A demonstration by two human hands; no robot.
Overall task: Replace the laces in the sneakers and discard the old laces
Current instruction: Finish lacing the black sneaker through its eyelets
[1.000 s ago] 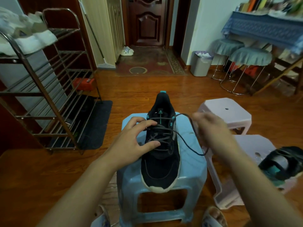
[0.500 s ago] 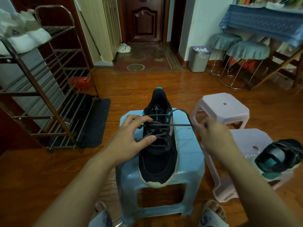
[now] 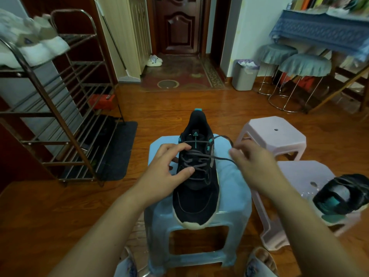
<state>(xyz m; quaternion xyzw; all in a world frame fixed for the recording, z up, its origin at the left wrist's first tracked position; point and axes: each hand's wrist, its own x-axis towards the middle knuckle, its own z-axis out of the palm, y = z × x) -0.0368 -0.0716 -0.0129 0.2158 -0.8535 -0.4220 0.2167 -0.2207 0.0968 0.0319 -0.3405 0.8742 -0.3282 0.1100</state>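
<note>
1. Two hands work one black sneaker standing on the blue stool; the second sneaker lies on a pink stool.
2. The left hand rests spread on the eyelets, gripping nothing; the right hand pinches the dark lace.
3. Judged step: unthreading the old lace.
4. Next, it needs drawing out of the upper eyelets while the shoe is steadied.
</note>
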